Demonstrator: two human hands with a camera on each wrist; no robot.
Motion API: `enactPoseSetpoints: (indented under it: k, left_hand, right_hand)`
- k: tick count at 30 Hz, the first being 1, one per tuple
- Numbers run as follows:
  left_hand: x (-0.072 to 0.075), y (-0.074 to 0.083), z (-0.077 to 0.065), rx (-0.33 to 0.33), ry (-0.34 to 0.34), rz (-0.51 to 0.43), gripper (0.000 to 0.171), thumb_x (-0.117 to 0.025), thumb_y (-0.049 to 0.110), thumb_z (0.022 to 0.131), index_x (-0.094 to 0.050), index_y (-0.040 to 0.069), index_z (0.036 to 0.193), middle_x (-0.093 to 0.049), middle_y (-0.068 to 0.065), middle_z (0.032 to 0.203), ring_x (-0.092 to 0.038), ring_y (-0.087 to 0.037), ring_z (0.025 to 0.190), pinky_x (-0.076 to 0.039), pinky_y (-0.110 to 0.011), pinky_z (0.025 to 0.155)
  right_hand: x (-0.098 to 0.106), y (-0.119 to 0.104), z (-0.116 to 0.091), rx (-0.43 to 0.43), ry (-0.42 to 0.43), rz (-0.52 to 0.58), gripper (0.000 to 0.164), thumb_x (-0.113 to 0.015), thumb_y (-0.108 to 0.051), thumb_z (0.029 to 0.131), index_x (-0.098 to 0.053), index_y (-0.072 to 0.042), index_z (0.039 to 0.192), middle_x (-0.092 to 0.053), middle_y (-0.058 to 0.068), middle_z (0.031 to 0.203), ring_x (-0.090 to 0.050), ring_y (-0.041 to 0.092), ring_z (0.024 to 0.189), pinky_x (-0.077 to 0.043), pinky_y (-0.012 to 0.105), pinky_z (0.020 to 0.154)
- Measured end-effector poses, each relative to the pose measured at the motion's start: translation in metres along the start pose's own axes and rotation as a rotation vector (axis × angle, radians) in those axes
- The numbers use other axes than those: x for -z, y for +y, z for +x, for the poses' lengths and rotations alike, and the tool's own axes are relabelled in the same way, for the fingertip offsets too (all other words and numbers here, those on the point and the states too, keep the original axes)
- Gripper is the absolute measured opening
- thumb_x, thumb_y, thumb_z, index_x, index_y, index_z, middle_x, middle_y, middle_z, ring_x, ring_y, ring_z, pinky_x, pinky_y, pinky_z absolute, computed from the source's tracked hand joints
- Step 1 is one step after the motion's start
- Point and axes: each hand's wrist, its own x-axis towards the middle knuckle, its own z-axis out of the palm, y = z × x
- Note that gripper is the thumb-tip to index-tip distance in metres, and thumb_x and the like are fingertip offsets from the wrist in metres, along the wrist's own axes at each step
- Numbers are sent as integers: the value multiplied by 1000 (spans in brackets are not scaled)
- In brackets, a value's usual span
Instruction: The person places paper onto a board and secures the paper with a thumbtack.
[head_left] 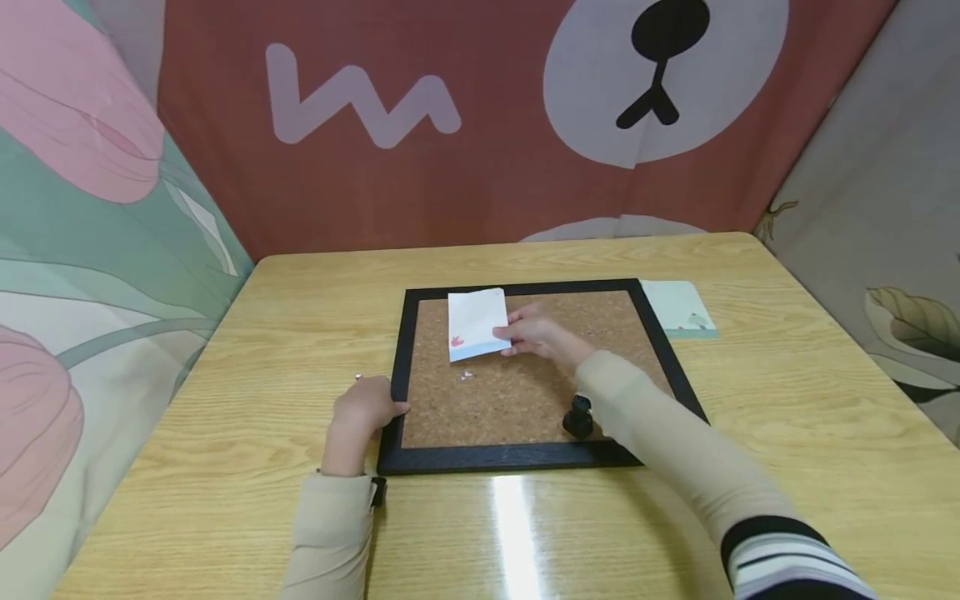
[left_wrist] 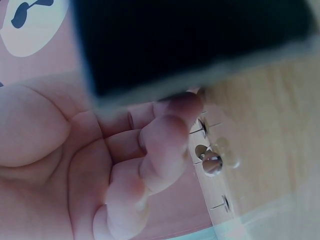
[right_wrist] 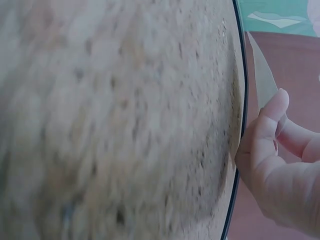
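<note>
Left-wrist view: frame (left_wrist: 195,42), apparently — blurred

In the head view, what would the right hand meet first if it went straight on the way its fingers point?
Beyond the notepad it holds, the right hand would probably meet the left side of the black frame, toward the far corner; height is unclear, so it might pass above.

No text is reading for certain; a pale squiggle (head_left: 369,108), perhaps forming an "m", is standing on the red cloth (head_left: 480,183) beyond the surface's (head_left: 300,333) far edge.
</note>
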Motion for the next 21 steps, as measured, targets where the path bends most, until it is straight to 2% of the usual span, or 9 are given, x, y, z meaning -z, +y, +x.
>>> enactPoseSetpoints:
  k: [8,13,16,18,20,21]
  left_hand:
    - [-1,-2,4,22,-5,-6,34,-60,30,86,-60,-3,92,-54,-7,53,-49,-14,40,-36,-25,41]
    - [-1,-1,5,28,-7,0,34,-60,31,86,-60,-3,91,-54,-7,53,-49,-14,40,-37,-26,42]
    - [-2,-1,5,30,-5,2,34,-60,31,86,-60,-2,90,-54,-7,52,-49,-14,40,-37,-27,43]
    - [-2,-1,4,31,-4,0,33,-60,31,86,-60,-2,90,-54,-7,52,-49,-14,40,-37,-27,43]
    - [-1,-1,3,28,0,-1,34,-60,31,86,-60,-3,90,-54,-7,52,-49,-14,39,-37,-27,42]
    - [-1,-1,3,27,2,-2,33,-60,31,86,-60,-3,89,-55,-7,52,-49,-14,39,-37,-26,42]
  right_hand:
    - [-14,-2,4,-8,-9,54,28,-56,4,85,-50,11,111,-55,11,78,-56,15,62,-50,26,58]
    - [-22,-2,8,11,-20,78,23,-57,6,83,-50,11,105,-54,11,76,-56,16,61,-51,27,59]
    - [-27,-1,12,19,-4,75,22,-58,8,82,-51,13,102,-56,15,80,-58,19,65,-51,30,64]
    - [-27,6,20,66,-27,93,23,-63,7,78,-53,13,97,-58,18,80,-59,21,67,-51,31,64]
    - [-31,6,22,75,-16,89,27,-64,8,76,-53,14,100,-58,22,88,-61,26,76,-50,34,69]
    - [-29,14,36,98,-32,103,33,-70,5,71,-54,12,99,-58,22,89,-61,27,76,-50,36,68]
